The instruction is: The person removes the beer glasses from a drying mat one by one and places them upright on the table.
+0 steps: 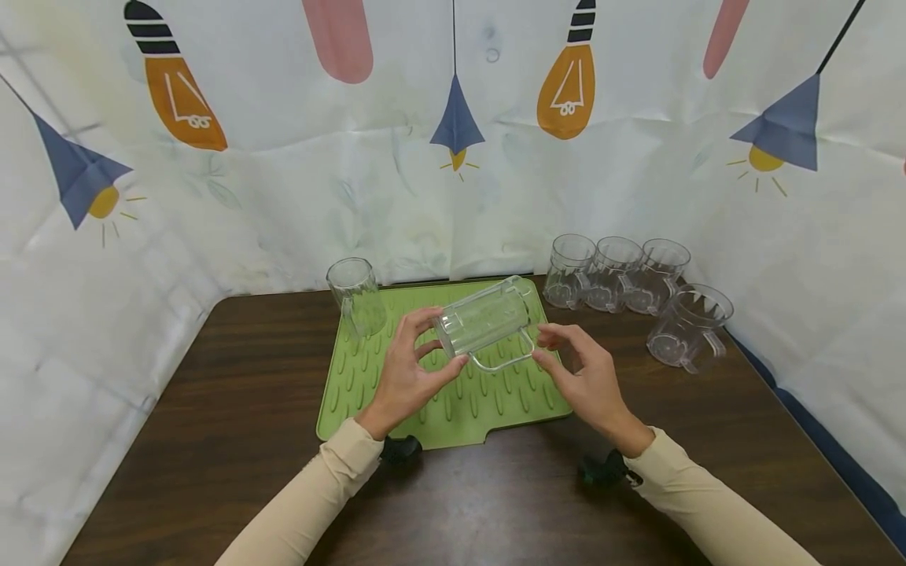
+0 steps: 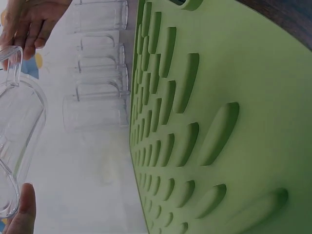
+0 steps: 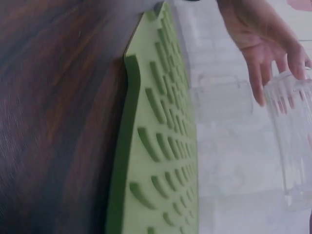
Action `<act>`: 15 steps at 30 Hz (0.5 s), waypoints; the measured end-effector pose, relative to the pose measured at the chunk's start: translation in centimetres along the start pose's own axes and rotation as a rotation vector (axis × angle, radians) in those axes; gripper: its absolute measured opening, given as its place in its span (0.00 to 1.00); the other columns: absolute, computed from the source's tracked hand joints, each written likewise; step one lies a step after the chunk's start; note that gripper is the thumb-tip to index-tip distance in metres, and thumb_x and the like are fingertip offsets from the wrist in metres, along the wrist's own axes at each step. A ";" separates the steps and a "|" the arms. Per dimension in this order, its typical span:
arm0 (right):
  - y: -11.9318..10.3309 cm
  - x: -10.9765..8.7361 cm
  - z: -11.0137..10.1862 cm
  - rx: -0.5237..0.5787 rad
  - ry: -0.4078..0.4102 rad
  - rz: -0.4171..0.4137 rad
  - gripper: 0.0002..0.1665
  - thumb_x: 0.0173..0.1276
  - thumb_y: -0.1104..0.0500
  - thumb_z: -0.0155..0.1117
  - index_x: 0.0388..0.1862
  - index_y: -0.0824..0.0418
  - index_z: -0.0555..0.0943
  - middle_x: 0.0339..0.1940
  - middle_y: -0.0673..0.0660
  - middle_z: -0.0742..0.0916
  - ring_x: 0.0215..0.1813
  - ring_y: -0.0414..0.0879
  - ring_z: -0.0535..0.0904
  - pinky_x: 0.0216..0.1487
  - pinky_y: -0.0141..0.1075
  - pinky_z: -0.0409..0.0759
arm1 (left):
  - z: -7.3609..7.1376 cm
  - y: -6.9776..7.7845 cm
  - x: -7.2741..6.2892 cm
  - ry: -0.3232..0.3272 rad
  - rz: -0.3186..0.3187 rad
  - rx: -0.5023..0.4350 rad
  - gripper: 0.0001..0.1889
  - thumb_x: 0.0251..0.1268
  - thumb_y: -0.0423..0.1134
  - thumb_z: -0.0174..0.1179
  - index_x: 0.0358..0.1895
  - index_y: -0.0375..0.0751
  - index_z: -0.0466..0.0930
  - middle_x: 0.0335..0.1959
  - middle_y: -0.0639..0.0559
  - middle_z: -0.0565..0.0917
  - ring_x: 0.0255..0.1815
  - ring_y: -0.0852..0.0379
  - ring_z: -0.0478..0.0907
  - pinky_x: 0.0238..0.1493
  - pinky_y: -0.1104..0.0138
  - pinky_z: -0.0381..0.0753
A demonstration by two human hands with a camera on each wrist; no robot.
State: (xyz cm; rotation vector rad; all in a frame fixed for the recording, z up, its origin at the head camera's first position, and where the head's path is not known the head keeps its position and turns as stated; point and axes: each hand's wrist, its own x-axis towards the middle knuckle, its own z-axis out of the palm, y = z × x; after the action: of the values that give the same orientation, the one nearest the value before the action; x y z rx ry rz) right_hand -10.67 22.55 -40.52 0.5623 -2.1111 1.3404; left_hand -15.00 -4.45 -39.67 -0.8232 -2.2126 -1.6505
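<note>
A clear plastic-looking mug (image 1: 484, 318) is held tilted, nearly on its side, above a green ribbed mat (image 1: 439, 432). My left hand (image 1: 414, 365) grips its left end between thumb and fingers; the right wrist view also shows those fingers (image 3: 261, 73) around that end. At the mug's handle (image 1: 502, 365) is my right hand (image 1: 583, 377), its thumb by the handle's outer corner and its fingers loosely bent, a gap showing between them. Another clear mug (image 1: 361, 303) stands on the mat's far left corner.
Three clear mugs (image 1: 569, 271) stand in a row on the dark wooden table (image 1: 212, 424), right of the mat. A further mug (image 1: 686, 330) stands in front of them. Behind hangs a white patterned cloth (image 1: 283, 196), which also borders both sides.
</note>
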 end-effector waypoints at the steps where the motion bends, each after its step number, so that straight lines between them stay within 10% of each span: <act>1: 0.0 -0.2 0.1 0.061 -0.002 0.029 0.25 0.65 0.76 0.69 0.61 0.67 0.82 0.49 0.61 0.88 0.49 0.40 0.84 0.51 0.21 0.82 | 0.0 0.0 0.0 0.001 0.001 0.000 0.38 0.59 0.29 0.75 0.72 0.40 0.67 0.70 0.38 0.69 0.68 0.38 0.77 0.58 0.60 0.89; 15: 0.4 -1.8 1.4 0.568 0.016 0.355 0.23 0.69 0.75 0.65 0.62 0.68 0.81 0.48 0.44 0.89 0.50 0.35 0.87 0.48 0.27 0.88 | 0.2 0.4 0.0 0.022 0.001 -0.016 0.38 0.57 0.27 0.75 0.71 0.39 0.67 0.71 0.39 0.69 0.69 0.38 0.76 0.59 0.61 0.89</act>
State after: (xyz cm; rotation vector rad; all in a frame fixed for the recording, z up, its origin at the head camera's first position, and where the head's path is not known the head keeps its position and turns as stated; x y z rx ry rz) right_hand -9.92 21.51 -42.49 0.3972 -1.8602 2.1643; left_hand -14.81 -4.16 -39.44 -0.8060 -2.1870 -1.6712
